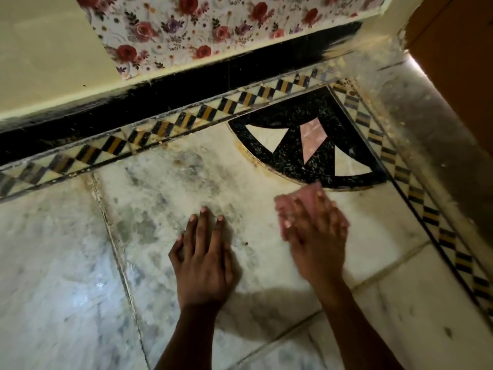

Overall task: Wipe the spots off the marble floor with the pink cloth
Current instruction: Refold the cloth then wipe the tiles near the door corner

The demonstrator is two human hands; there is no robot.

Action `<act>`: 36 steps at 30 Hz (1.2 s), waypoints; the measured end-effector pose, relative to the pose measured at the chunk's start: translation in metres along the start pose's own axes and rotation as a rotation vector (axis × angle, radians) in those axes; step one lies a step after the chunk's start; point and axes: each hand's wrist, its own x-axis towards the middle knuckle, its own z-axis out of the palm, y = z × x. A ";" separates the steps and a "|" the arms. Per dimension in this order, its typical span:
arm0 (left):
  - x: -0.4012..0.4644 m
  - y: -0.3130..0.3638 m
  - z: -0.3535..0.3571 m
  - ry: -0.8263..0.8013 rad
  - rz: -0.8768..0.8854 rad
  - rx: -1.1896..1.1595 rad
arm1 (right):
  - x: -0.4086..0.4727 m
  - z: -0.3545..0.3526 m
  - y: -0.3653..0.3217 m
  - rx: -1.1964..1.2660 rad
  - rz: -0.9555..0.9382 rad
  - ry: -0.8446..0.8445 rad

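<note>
Both hands lie flat: left hand [204,259] on marble floor [66,263], right hand [314,231] pressing pink cloth [304,194].

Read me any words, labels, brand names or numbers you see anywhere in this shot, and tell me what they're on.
None: no readable text anywhere in this view.
The floral sheet on the wall carries only printed roses, no lettering.
The marble floor and its black inlay show patterns only.
The pink cloth under the right hand is motion-blurred; no label shows.
The left hand rests flat on the floor.
</note>
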 end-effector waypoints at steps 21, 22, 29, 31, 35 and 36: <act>-0.001 -0.003 0.006 0.042 0.027 0.023 | 0.060 -0.006 -0.004 0.093 0.199 0.042; -0.001 -0.003 0.006 0.040 0.027 0.020 | 0.061 -0.005 -0.019 0.074 0.112 0.014; -0.002 -0.001 0.002 0.009 0.028 -0.018 | -0.058 0.001 0.091 -0.094 -0.062 -0.042; -0.001 0.000 0.001 0.011 0.030 -0.020 | -0.026 -0.009 0.115 0.004 0.250 0.016; -0.002 0.001 0.002 0.026 0.030 -0.026 | 0.052 -0.018 0.074 0.153 0.334 0.045; -0.004 0.001 0.003 0.038 0.032 -0.026 | 0.053 -0.017 0.062 0.123 0.238 0.003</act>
